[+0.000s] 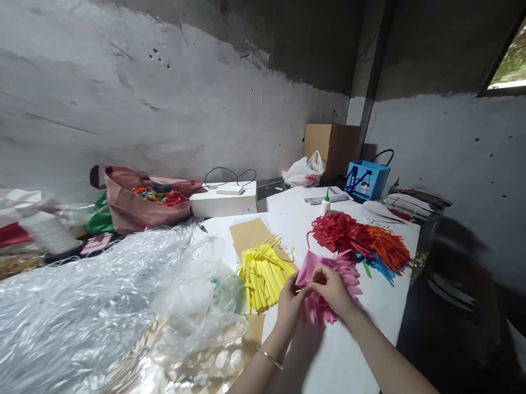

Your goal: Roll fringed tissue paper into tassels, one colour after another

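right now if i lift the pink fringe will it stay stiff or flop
The pink fringe will probably flop, since its narrow strips splay loosely. It is likely light, as the strips look thin. The smooth, uncut-looking part might hold shape slightly better.

One yellow bundle [266,275], one pink bundle [348,270], one bracelet [269,357], one blue bag [377,179]
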`<state>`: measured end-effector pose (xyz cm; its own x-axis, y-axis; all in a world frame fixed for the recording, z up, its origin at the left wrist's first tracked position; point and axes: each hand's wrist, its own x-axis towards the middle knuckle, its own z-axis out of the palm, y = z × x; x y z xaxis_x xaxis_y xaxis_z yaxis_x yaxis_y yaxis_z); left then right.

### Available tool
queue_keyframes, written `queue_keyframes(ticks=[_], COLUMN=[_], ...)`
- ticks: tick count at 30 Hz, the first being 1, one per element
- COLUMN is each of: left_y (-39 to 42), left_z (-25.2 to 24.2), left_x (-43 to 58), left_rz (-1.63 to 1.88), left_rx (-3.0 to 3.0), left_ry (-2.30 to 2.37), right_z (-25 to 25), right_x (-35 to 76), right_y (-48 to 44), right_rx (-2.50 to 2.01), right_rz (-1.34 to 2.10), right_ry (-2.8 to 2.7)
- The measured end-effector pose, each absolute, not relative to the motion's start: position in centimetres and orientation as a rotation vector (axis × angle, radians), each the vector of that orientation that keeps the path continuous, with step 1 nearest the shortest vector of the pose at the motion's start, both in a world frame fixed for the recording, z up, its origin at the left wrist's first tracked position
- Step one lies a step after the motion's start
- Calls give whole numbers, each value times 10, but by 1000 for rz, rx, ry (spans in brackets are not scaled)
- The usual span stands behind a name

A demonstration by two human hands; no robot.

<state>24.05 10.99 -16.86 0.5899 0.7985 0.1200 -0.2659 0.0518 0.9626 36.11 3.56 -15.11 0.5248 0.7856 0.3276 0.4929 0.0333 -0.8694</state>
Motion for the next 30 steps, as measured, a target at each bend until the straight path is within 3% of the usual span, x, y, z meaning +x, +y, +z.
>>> queue_keyframes(ticks=[12,24,30], left_y=[67,26,16], left_z=[-129,-139,-148], left_x=[136,47,20], left_rz=[939,943,975], left_rx=[1257,1123,1125], left_ry=[578,730,788], right_z=[-90,-109,-111], right_x=[276,208,190], right_y=[-14,-18,-20], right_rx=[-1478,-1350,-1333], right_rz=[455,972,1043], right_ry=[-1305,-1274,-1373])
